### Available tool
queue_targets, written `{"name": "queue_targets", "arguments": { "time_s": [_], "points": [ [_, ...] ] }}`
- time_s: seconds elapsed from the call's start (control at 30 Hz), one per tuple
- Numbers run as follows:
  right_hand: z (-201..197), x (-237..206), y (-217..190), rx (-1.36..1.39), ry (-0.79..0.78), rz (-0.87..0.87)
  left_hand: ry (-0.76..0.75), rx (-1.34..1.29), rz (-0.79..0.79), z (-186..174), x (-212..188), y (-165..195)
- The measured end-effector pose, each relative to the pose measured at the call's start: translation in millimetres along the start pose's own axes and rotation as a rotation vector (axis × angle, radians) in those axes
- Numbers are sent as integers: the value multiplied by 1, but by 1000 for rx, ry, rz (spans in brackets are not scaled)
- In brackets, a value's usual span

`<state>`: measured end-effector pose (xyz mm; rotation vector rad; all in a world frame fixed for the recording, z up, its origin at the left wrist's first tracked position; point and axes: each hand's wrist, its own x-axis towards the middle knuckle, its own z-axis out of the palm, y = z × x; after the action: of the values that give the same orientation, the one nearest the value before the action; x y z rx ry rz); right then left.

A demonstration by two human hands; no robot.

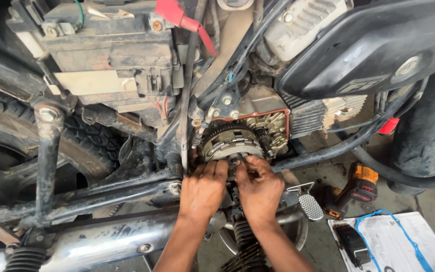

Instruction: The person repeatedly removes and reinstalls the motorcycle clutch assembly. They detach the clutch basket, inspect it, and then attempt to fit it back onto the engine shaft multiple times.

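Both forearms are bare, with no sleeves in view. The left hand [203,190] and right hand [259,189] wear no gloves, rings or watch. Dark greasy smudges mark the fingers and knuckles.

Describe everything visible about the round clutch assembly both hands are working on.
The clutch assembly is a round, grimy metal pack with a toothed outer ring, seated upright in the open engine side, framed by a reddish gasket edge. Smaller gears sit to its right. The left hand and right hand press fingertips at its lower centre.
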<state>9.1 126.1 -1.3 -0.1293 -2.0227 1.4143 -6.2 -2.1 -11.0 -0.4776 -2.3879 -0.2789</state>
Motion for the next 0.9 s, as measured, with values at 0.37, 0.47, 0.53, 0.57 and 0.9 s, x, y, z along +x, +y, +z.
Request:
{"name": "queue_targets", "arguments": {
  "time_s": [0.37,0.47,0.53,0.57,0.9],
  "points": [
    [34,5,-13,752,174,653,-16,-3,-1,8,-3,-1],
    [35,7,-13,772,193,664,-33,-17,-3,9,-1,-1],
    [33,9,-11,768,177,640,-18,-13,4,9,0,-1],
    [32,10,-10,740,161,595,-1,-2,9,10,0,-1],
    [33,11,3,689,123,459,26,-42,11,14,-3,0]
  ]
}}
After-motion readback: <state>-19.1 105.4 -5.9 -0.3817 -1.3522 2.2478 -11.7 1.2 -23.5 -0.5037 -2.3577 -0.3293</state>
